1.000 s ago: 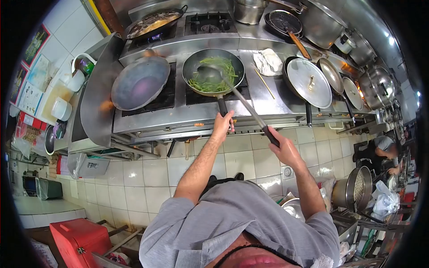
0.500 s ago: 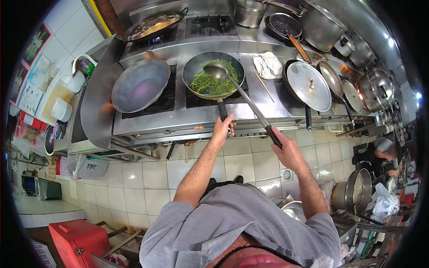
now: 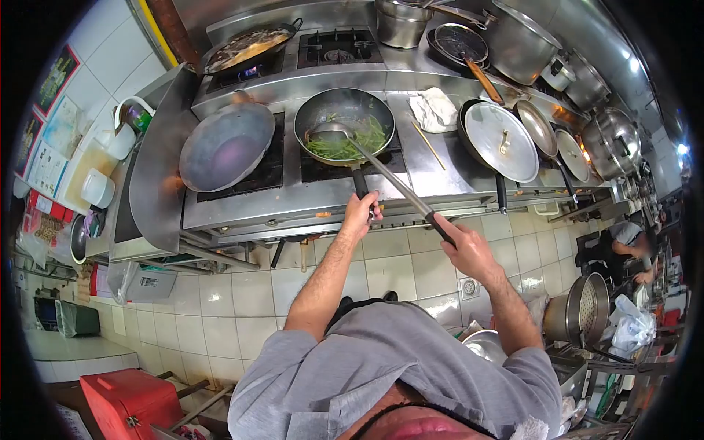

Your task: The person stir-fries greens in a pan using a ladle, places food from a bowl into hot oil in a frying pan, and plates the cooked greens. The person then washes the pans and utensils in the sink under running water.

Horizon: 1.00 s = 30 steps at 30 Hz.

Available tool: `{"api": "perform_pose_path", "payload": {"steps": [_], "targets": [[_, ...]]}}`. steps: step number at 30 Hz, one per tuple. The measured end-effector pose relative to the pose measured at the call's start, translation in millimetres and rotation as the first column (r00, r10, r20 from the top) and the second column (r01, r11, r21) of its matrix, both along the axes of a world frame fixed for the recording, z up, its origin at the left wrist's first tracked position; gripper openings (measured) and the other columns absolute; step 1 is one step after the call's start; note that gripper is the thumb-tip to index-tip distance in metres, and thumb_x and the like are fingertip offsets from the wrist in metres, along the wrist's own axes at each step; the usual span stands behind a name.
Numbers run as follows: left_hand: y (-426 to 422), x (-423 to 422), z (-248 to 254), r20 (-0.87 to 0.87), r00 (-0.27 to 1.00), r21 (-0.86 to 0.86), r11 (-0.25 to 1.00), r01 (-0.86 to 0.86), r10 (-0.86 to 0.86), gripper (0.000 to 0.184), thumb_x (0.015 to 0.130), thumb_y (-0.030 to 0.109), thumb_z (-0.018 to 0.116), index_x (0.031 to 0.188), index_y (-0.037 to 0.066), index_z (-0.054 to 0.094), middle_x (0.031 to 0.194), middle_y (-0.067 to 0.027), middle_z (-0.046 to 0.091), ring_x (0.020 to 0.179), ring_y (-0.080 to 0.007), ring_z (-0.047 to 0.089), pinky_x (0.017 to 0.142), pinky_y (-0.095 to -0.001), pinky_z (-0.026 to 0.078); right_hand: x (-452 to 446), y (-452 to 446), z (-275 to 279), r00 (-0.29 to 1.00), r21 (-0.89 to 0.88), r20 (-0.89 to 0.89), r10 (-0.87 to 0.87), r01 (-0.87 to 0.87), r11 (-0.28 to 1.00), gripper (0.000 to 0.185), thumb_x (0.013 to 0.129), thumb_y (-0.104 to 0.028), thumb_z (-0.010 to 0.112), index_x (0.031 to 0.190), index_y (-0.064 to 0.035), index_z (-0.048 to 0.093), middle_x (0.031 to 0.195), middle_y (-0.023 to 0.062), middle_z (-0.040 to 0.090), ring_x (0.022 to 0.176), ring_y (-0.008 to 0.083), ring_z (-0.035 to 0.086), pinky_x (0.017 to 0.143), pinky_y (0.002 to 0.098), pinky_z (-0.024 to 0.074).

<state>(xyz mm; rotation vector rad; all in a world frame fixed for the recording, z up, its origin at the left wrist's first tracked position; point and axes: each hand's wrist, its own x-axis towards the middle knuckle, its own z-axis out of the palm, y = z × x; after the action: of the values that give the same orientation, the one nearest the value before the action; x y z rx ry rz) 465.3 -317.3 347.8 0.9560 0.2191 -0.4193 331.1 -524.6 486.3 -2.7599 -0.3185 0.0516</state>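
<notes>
Here, a person in a grey shirt stands at a steel stove, both bare hands reaching forward over its front edge. The left hand has its fingers closed around the black handle of a deep frying pan, which sits on a front burner, left of the stove's middle. Green vegetables lie in the pan, mostly toward its near and right sides. The right hand grips the dark end of a long metal ladle; its shaft slants over the pan's rim, and its bowl is inside, by the vegetables.

Just left of the pan, nearer the stove's left end, is a wide grey wok. To the right lie a thin stick and a crumpled white cloth, then a pan under a round silver lid. At the back left corner, a shallow black pan sits over a small flame
</notes>
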Motion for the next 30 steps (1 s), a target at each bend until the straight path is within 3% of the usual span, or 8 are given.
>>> {"api": "perform_pose_path", "payload": {"steps": [4,9,12,14,18,22,25,30], "targets": [[-7,1,-1,-0.006,1.000,-0.020,1.000,-0.007,0.007,0.019,0.078,0.015,0.061,0.082,0.005,0.046,0.063,-0.0016,0.048,0.046,-0.0109,0.048,0.039,-0.0278,0.044,33,10,5,0.996,-0.287,0.086,-0.029,0.052,0.956,0.057,0.077,-0.007,0.052,0.131,-0.0206,0.037,0.082,0.0166,0.055,0.061,0.0333,0.058,0.054,0.0428,0.0479],[-7,1,-7,-0.009,0.998,-0.058,0.996,-0.068,0.068,0.018,0.080,0.014,0.061,0.082,0.007,0.045,0.065,-0.0009,0.047,0.048,-0.0093,0.046,0.041,-0.0268,0.044,47,18,-28,0.978,-0.323,0.192,-0.084,0.143,0.936,0.059,0.078,-0.006,0.050,0.133,-0.0187,0.033,0.080,0.0152,0.055,0.060,0.0332,0.058,0.053,0.0414,0.0481],[1,3,-7,-0.013,0.998,-0.055,0.997,-0.059,0.058,0.018,0.080,0.014,0.061,0.082,0.007,0.045,0.064,-0.0008,0.047,0.048,-0.0092,0.045,0.040,-0.0269,0.042,9,23,-34,0.971,-0.131,0.149,-0.189,0.208,0.969,0.062,0.077,-0.006,0.053,0.134,-0.0153,0.032,0.084,0.0168,0.057,0.060,0.0332,0.058,0.054,0.0398,0.0470],[2,2,-4,-0.022,0.998,-0.044,0.998,-0.054,0.053,0.017,0.079,0.013,0.061,0.082,0.007,0.045,0.064,-0.0006,0.046,0.048,-0.0090,0.045,0.039,-0.0266,0.040,-7,22,-11,0.935,0.354,-0.268,-0.233,0.320,0.879,0.056,0.079,-0.012,0.058,0.131,-0.0128,0.037,0.089,0.0207,0.057,0.070,0.0377,0.058,0.063,0.0429,0.0463],[3,13,-2,-0.053,0.998,-0.143,0.989,0.024,-0.032,0.016,0.078,0.011,0.061,0.081,0.007,0.046,0.063,-0.0001,0.046,0.048,-0.0090,0.045,0.038,-0.0246,0.038,-25,20,10,0.991,0.247,-0.029,-0.134,0.137,0.959,0.057,0.078,-0.009,0.059,0.131,-0.0144,0.039,0.082,0.0191,0.058,0.073,0.0352,0.057,0.064,0.0406,0.0444],[0,25,-3,-0.167,0.985,-0.167,0.986,0.024,-0.053,0.012,0.077,0.010,0.060,0.077,0.006,0.049,0.057,0.0003,0.045,0.042,-0.0104,0.043,0.035,-0.0252,0.035,-33,4,31,0.983,0.308,-0.143,-0.114,0.154,0.939,0.056,0.077,-0.009,0.058,0.130,-0.0167,0.040,0.081,0.0182,0.058,0.073,0.0353,0.057,0.065,0.0411,0.0450],[-22,-2,-8,-0.001,0.998,0.030,0.998,-0.057,0.057,0.011,0.073,0.009,0.057,0.064,0.006,0.052,0.045,0.0002,0.041,0.034,-0.0110,0.038,0.032,-0.0269,0.032,-22,-1,13,0.983,0.027,-0.084,-0.161,0.164,0.986,0.058,0.078,-0.012,0.056,0.132,-0.0197,0.037,0.079,0.0178,0.056,0.072,0.0347,0.057,0.065,0.0435,0.0462],[-37,-28,14,-0.118,0.990,0.006,0.997,-0.073,0.073,0.021,0.070,0.008,0.056,0.052,0.006,0.045,0.043,-0.0026,0.041,0.032,-0.0140,0.039,0.031,-0.0288,0.033,-8,17,-5,0.988,-0.002,-0.053,-0.146,0.147,0.989,0.057,0.078,-0.012,0.055,0.132,-0.0202,0.036,0.082,0.0173,0.056,0.072,0.0345,0.057,0.065,0.0437,0.0471]]}}
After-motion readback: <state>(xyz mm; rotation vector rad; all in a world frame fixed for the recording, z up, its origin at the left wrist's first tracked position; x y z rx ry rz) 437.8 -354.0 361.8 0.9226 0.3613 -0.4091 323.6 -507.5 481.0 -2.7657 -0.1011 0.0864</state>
